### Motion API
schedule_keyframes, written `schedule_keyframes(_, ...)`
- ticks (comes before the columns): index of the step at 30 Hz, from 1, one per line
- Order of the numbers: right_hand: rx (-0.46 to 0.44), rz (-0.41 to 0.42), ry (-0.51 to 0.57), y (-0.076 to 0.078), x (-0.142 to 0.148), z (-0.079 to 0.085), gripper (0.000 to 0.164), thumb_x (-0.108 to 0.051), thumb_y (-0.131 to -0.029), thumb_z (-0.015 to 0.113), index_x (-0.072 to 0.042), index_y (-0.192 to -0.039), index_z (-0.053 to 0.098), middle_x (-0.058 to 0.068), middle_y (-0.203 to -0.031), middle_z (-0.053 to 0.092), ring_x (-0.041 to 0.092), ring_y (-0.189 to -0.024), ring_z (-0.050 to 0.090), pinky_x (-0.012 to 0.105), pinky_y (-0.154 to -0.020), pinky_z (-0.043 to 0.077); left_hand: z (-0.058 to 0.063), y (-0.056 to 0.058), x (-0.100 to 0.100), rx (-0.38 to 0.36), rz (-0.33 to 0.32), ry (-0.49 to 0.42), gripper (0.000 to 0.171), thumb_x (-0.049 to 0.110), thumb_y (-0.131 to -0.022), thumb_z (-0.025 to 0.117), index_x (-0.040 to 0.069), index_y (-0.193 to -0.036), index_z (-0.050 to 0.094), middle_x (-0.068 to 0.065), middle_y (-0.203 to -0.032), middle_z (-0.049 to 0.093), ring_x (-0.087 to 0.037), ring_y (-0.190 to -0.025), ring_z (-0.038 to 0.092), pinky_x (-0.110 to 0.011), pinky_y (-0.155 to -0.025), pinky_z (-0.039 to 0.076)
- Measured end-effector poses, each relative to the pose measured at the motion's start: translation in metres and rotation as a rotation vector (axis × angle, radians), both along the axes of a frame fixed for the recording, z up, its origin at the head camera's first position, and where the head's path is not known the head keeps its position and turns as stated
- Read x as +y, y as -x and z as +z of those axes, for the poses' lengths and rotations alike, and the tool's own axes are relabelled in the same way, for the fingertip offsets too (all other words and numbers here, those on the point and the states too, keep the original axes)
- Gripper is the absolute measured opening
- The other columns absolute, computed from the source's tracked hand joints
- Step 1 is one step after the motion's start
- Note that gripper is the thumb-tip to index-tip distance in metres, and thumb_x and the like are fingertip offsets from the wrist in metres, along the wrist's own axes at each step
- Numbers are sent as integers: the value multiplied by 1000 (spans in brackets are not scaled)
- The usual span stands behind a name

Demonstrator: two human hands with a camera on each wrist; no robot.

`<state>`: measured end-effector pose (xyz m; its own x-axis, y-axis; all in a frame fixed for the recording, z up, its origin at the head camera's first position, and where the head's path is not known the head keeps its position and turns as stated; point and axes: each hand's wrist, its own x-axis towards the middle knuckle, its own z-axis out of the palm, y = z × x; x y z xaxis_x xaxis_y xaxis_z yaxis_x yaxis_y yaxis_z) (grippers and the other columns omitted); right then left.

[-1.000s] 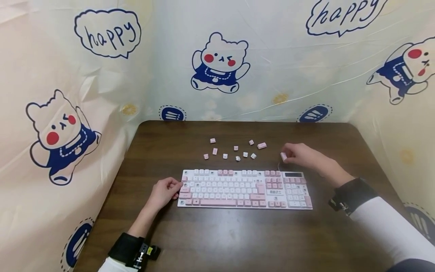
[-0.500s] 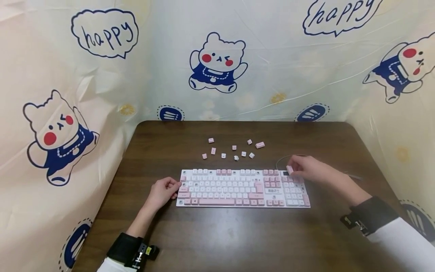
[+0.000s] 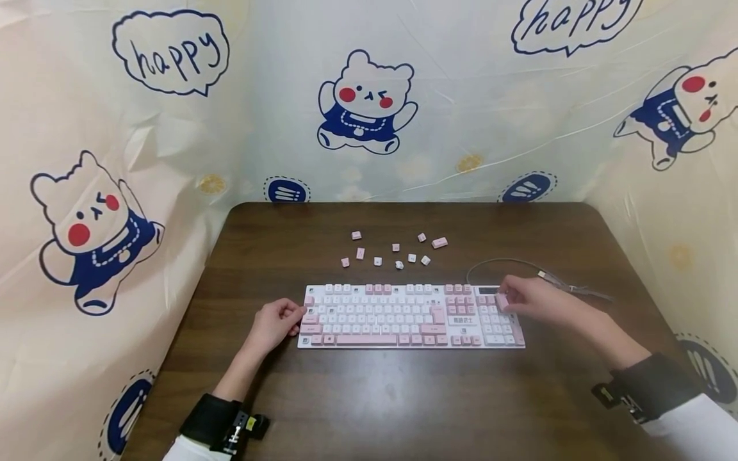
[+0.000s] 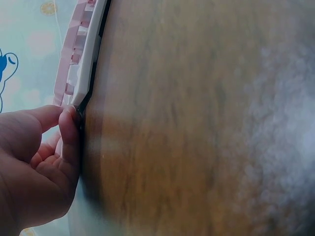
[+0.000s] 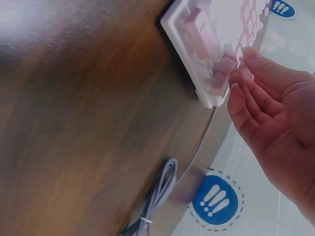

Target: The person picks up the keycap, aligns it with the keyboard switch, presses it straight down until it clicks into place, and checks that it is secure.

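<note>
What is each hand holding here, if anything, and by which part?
The left hand holds the keyboard by its left edge. The right hand pinches a pink key; exactly which of its sides are gripped cannot be told.

The keyboard (image 3: 375, 320) lies on the table (image 3: 369, 403), loose keycaps (image 3: 395, 248) scattered behind its middle. The left hand (image 3: 273, 322) touches its left edge; the right hand (image 3: 532, 298), holding one keycap (image 3: 502, 303), is over its back right corner. A bundled cable (image 5: 156, 197) (running to the back edge) lies behind and right of it.
</note>
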<state>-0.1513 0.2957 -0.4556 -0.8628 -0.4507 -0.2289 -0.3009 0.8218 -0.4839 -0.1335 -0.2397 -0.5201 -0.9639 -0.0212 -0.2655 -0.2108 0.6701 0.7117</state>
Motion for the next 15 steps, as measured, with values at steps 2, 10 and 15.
schedule_keyframes(2, 8, 1, 2, -3, 3, -2, 29, -21, -84, 74, -9, -108, 61, -2, -82, 65, 12, -71, 58, 30, -63, 51, 0, 0, 0, 4, -5, -2, 30, 34, -93, 63, 4, -98, 66, -8, -72, 63, -18, -62, 60, -26, -59, 50)
schedule_keyframes(10, -19, -16, -11, -14, 14, -10, 34, -27, -84, 75, -11, -110, 61, -1, -87, 68, 11, -74, 59, 33, -69, 54, 2, 0, 1, -7, -6, -7, 32, 35, -94, 62, 4, -98, 66, -8, -72, 63, -18, -62, 60, -26, -59, 50)
schedule_keyframes(15, -32, -33, -6, -19, 18, -15, 37, -29, -84, 74, -12, -114, 61, 0, -92, 69, 12, -78, 60, 36, -72, 55, 2, 0, 1, -5, -1, 2, 32, 36, -94, 62, 4, -99, 66, -8, -72, 63, -18, -62, 59, -26, -60, 50)
